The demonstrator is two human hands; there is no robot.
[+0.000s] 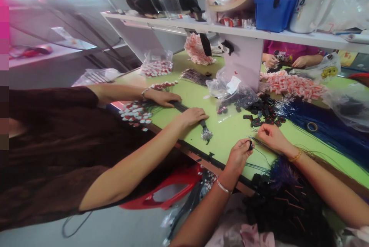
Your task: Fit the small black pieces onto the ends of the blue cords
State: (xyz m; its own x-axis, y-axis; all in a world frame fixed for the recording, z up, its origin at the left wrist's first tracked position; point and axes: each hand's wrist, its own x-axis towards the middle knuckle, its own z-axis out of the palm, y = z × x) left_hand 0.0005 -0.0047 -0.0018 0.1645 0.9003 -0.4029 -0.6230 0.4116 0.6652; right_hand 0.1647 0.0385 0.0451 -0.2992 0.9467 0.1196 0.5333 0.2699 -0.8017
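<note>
Near the table's front edge, my left hand point(238, 156) pinches a small black connector housing point(250, 145) between thumb and fingers. Just right of it, my right hand point(271, 137) is closed in a pinch on thin wires point(261, 142) whose tips point toward the connector. Whether a wire end sits inside the housing is too small to tell. Beyond my right hand lies a heap of loose black connector housings point(263, 108). A long bundle of dark blue wires point(323, 124) runs along the right, with a tape ring point(312, 126) on it.
A co-worker's hands point(192, 117) at left rest on a dark wire bundle point(181, 107). Another person's hands point(300, 61) work across the table. Pink-white connectors point(296, 84) and a plastic bag point(230, 87) lie behind. Overhead, a shelf point(184, 24) holds a blue bin point(275, 14) and mug.
</note>
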